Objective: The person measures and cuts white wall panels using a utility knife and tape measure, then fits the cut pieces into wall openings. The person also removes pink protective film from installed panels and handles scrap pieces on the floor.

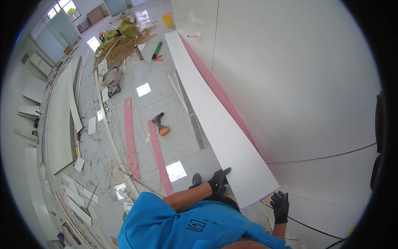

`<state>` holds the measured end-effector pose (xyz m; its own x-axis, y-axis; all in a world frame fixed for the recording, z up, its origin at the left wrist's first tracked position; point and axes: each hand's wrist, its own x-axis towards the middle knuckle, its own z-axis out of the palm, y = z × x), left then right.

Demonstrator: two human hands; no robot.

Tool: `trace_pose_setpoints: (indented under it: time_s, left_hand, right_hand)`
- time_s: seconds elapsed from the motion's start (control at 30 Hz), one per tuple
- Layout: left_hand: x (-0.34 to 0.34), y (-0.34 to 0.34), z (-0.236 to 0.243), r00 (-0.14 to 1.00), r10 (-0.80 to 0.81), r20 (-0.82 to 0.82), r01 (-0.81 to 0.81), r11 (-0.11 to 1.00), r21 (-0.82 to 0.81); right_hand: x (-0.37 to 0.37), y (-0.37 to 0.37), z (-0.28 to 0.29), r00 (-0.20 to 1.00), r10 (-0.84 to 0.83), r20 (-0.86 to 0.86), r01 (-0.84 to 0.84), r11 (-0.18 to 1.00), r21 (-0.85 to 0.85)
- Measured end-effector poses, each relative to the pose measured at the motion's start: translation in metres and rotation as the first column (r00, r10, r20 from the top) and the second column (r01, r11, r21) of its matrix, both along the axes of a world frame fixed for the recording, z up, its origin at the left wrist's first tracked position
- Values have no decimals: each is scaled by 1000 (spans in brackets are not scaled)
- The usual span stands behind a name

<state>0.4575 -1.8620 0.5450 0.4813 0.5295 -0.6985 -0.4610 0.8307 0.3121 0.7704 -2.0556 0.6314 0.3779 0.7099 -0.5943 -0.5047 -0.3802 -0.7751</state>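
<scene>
A long white panel (219, 124) runs from near my body to the far wall corner, its right edge along a strip of pink sheet (219, 89) by the white wall. My left hand (218, 181), in a black glove, grips the panel's near left edge, a finger lying over the top face and the rest below it. My right hand (280, 205), gloved the same, is off the panel's near right corner, fingers raised and slightly bent, holding nothing I can see. The panel's underside is hidden.
On the tiled floor lie pink strips (131, 137), a cordless drill (161, 123), a green caulking gun (156, 50) and a grey metal strip (197, 124). White offcuts (78, 209) and long panels (60, 124) lie left. Sacks (128, 28) and a yellow bucket (168, 20) stand far off.
</scene>
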Motion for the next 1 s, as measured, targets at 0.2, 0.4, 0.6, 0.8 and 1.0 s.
trace_pose_setpoints:
  time_s: [0.2, 0.4, 0.6, 0.8, 1.0]
  left_hand:
    - [-9, 2, 16, 994, 108, -2, -108, 993, 48]
    - [-58, 11, 32, 962, 273, 24, -274, 958, 91]
    - [-156, 6, 47, 971, 225, -78, -210, 964, 165]
    - [-268, -15, 49, 805, 67, -590, 69, 976, 205]
    - [-340, -53, 20, 561, 45, -826, -108, 994, -19]
  right_hand:
    - [1, 61, 41, 970, 227, -85, -227, 974, 13]
    - [-41, 110, 56, 772, 635, -8, -631, 769, 104]
    - [-109, 117, 69, 570, 779, -263, -738, 626, 253]
    - [-199, 114, 34, 126, 852, -508, -864, 346, 366]
    - [-234, 127, -76, -171, 789, -591, -942, 45, 333]
